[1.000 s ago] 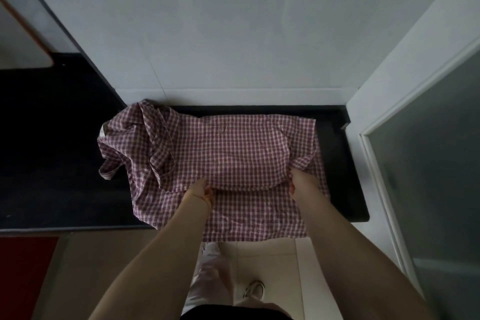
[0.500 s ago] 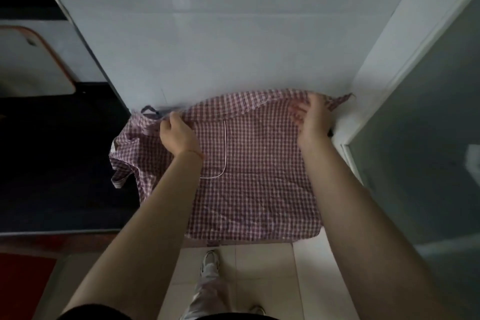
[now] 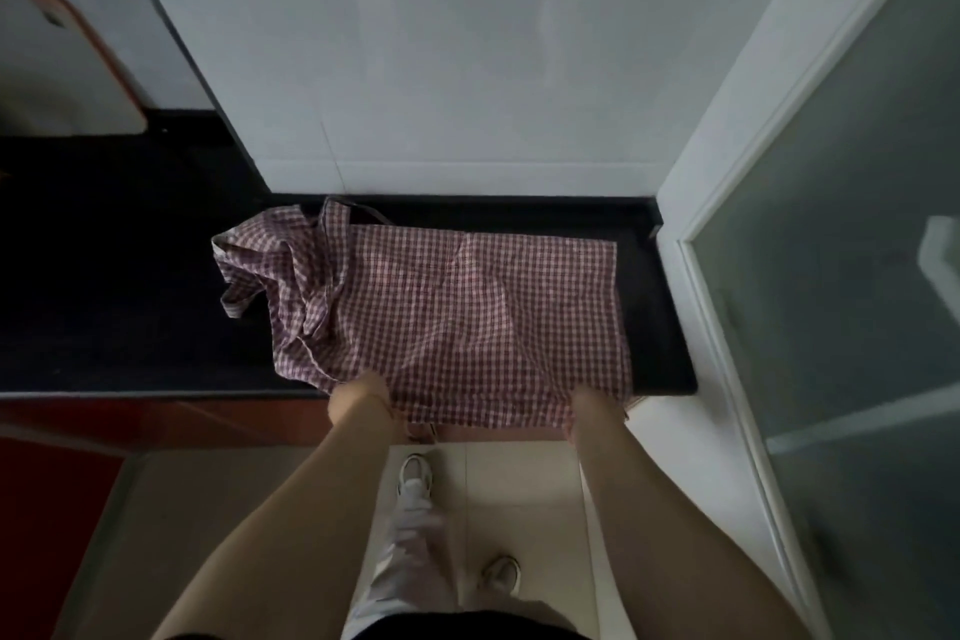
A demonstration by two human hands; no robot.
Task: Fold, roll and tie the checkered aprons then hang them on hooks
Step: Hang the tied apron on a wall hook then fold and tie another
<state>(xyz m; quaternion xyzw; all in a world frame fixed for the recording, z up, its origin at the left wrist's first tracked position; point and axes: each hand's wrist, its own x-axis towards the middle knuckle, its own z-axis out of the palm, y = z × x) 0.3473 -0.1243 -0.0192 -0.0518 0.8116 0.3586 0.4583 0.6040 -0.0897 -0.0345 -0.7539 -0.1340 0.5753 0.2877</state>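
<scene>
One red-and-white checkered cloth apron [image 3: 467,317] spread on black stone surface [image 3: 660,327], left part bunched. Two hands: left hand [image 3: 358,392], right hand [image 3: 589,403] grip near hem; fingers hidden under fabric. White tiled wall [image 3: 441,68] behind, glass door [image 3: 857,276] right.

Both bare forearms extend forward, roughly parallel and well apart. Left hand [image 3: 363,392] and right hand [image 3: 589,405] each grip the near edge of the checkered apron [image 3: 478,307] — fingers tucked under the cloth and hidden, only wrists and knuckles visible.
</scene>
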